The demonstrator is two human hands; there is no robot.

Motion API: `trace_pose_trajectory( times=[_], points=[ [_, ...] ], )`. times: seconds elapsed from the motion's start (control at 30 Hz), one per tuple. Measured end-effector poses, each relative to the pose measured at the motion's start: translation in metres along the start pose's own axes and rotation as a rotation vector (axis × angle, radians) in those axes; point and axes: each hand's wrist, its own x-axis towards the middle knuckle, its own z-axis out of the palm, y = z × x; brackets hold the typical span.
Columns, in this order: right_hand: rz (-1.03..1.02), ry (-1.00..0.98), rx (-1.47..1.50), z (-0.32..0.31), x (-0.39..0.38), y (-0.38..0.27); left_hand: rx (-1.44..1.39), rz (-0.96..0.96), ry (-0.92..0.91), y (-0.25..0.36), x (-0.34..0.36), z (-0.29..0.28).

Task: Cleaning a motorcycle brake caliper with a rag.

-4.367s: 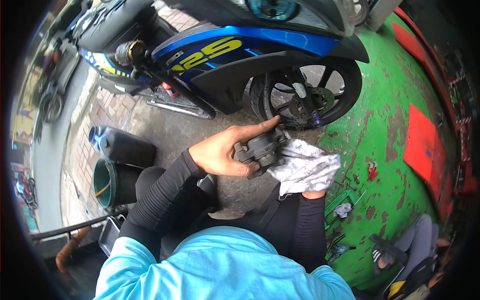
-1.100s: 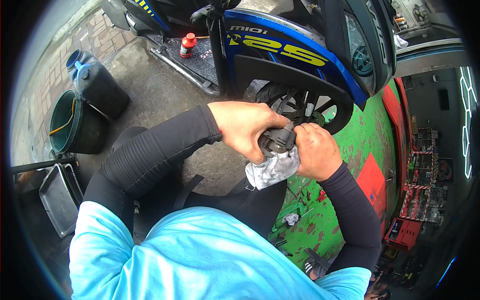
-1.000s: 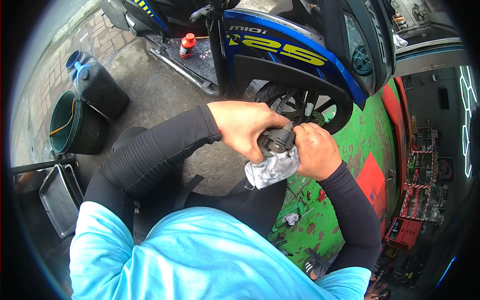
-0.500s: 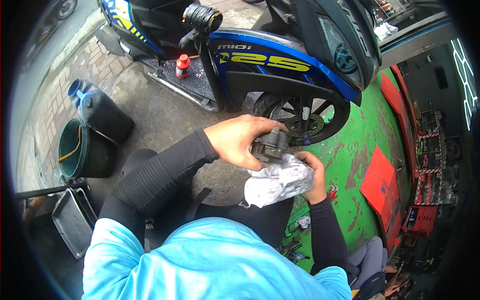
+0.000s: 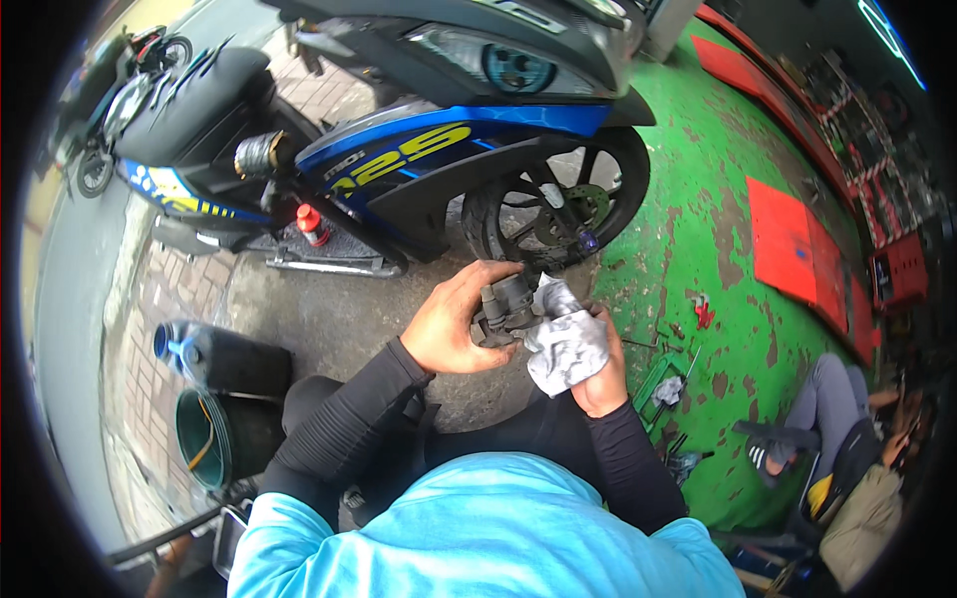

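In the head view, the left hand curls its thumb and forefinger around a dark metal part, holding it in front of the person, over the concrete. Taking that part as the clock's centre, the right hand is at 4 o'clock, closed on a stained white rag; most of its fingers are hidden behind the cloth. The rag overlaps the part's right edge; I cannot tell whether it presses there.

The front wheel stands at 1 o'clock, the blue scooter at 11, and a red bottle on its footboard at 10. Near 9 o'clock is a dark jug, with a green bucket just beside it at 8. On the green floor, a crumpled wad lies at 4 o'clock; farther out sits another person.
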Motion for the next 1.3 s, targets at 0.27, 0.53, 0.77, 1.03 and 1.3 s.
trace_pose_trajectory(
  times=[0.27,0.53,0.77,1.03,1.3],
  points=[
    [-0.617,-0.025,-1.135,0.023,-0.002,-0.017,-0.034,0.007,-0.071,0.0,0.014,0.015],
    [-0.787,-0.503,-1.782,0.05,0.04,-0.07,-0.002,-0.019,-0.217,0.001,0.028,0.001],
    [-0.924,-0.817,-1.912,0.06,0.058,-0.073,0.061,-0.045,-0.26,0.004,0.025,-0.011],
    [-0.923,-0.868,-1.922,0.054,0.059,-0.066,0.118,-0.116,-0.386,0.005,0.027,-0.018],
    [-0.906,-0.926,-1.885,0.056,0.064,-0.065,0.069,-0.017,-0.319,0.001,0.025,-0.022]
  ],
)
